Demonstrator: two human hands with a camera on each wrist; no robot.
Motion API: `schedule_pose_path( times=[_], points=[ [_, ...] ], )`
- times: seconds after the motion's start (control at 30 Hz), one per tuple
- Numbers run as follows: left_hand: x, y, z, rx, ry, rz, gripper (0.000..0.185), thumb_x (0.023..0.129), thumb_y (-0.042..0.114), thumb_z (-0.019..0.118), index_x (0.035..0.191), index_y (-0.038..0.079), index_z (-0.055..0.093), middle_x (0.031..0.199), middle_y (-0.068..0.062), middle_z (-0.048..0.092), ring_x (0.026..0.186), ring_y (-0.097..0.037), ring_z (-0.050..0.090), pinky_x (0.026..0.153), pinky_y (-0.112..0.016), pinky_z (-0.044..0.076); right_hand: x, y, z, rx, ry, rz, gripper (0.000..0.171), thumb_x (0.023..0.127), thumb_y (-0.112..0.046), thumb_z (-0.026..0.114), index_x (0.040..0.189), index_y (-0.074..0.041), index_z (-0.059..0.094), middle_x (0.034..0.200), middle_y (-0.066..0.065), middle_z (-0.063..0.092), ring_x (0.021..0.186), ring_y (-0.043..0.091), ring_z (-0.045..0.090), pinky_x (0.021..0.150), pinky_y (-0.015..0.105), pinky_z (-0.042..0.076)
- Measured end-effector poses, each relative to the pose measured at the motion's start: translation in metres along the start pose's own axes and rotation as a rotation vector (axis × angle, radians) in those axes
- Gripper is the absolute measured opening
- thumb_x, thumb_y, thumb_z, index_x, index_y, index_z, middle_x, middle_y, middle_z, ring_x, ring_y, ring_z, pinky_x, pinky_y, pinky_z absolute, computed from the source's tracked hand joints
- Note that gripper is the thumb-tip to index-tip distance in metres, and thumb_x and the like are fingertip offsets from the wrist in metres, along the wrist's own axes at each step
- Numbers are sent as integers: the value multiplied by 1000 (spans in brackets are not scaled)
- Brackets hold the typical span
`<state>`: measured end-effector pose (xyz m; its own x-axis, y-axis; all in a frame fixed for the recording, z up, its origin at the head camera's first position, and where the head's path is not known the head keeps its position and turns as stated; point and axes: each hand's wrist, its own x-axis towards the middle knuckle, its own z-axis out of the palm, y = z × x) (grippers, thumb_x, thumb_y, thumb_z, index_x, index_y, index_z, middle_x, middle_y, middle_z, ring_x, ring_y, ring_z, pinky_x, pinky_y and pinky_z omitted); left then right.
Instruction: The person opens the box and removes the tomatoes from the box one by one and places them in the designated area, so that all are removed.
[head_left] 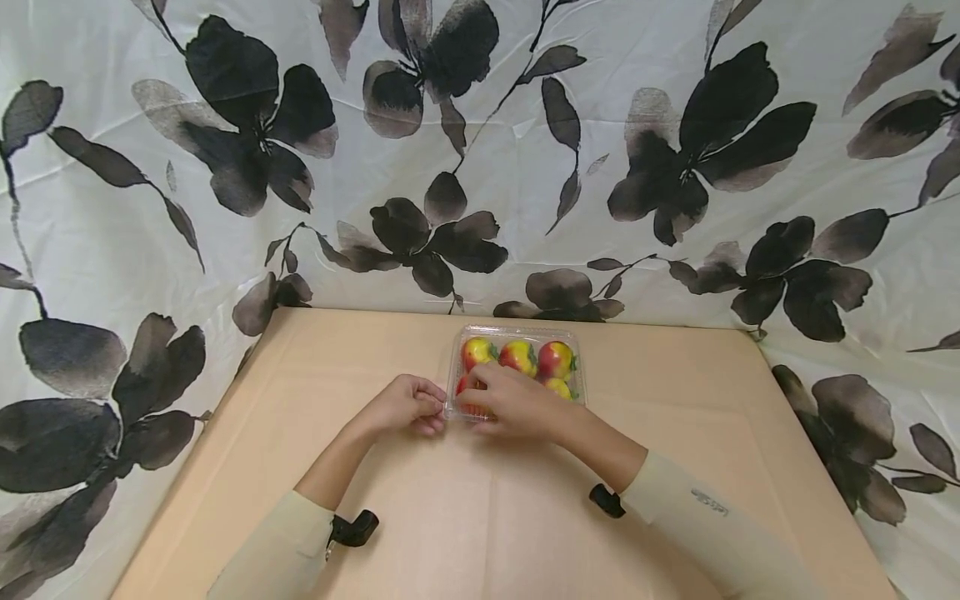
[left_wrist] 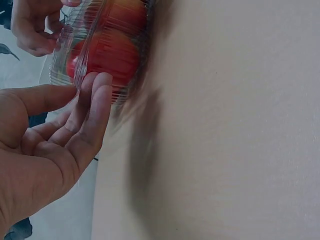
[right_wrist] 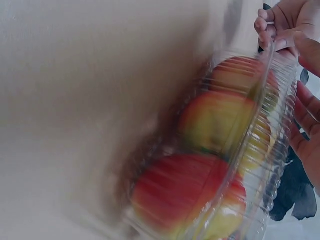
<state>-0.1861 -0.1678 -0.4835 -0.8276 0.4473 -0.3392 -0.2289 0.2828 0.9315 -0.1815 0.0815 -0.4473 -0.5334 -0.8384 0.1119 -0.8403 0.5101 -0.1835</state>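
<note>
A clear plastic clamshell container (head_left: 579, 343) with ribbed sides stands near the back edge of the table. Inside it are several red-and-yellow round fruits (head_left: 557, 360), some with a bit of green; their exact kind is unclear. At the front left corner, my left hand (head_left: 408, 406) pinches the container's rim between thumb and fingertips, as the left wrist view (left_wrist: 65, 135) shows. My right hand (head_left: 517, 404) lies over the front of the lid, hiding some fruits. Its fingers (right_wrist: 307, 105) are loosely bent and spread at the lid in the right wrist view.
The tan table (head_left: 675, 467) reaches out on both sides of the container and in front of it. Behind the table hangs a white cloth (head_left: 555, 167) with dark flower prints. Each wrist wears a small black camera (head_left: 356, 528).
</note>
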Motion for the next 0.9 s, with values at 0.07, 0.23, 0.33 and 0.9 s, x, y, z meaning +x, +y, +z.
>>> schedule_pose_path(
  times=[0.07, 0.23, 0.33, 0.9],
  points=[
    [1, 0, 1, 3, -5, -1, 21, 100, -5, 55, 116, -17, 59, 97, -33, 73, 75, -21, 75, 74, -39, 67, 1, 0, 3, -14, -1, -3, 37, 89, -35, 82, 123, -24, 71, 114, 0, 58, 104, 16, 54, 93, 30, 55],
    [3, -1, 1, -4, -30, 1, 20, 97, -7, 58, 115, -16, 58, 93, -29, 74, 78, -22, 75, 76, -39, 67, 5, -1, 9, -70, 7, 5, 33, 89, -35, 82, 119, -26, 71, 105, -1, 56, 97, 14, 50, 83, 27, 51],
    [4, -1, 2, -8, -35, 3, 18, 97, -8, 58, 114, -15, 57, 90, -23, 75, 79, -22, 75, 76, -38, 67, 9, -3, 13, -114, 22, 10, 32, 89, -35, 82, 117, -26, 72, 102, 0, 56, 95, 15, 50, 79, 26, 51],
    [11, -5, 4, -43, -35, 27, 14, 97, -10, 59, 110, -15, 58, 87, -19, 76, 77, -18, 75, 76, -34, 67, 16, 3, 25, -230, 154, -75, 15, 90, -31, 81, 104, -26, 76, 91, 1, 52, 82, 14, 46, 68, 21, 41]
  ],
)
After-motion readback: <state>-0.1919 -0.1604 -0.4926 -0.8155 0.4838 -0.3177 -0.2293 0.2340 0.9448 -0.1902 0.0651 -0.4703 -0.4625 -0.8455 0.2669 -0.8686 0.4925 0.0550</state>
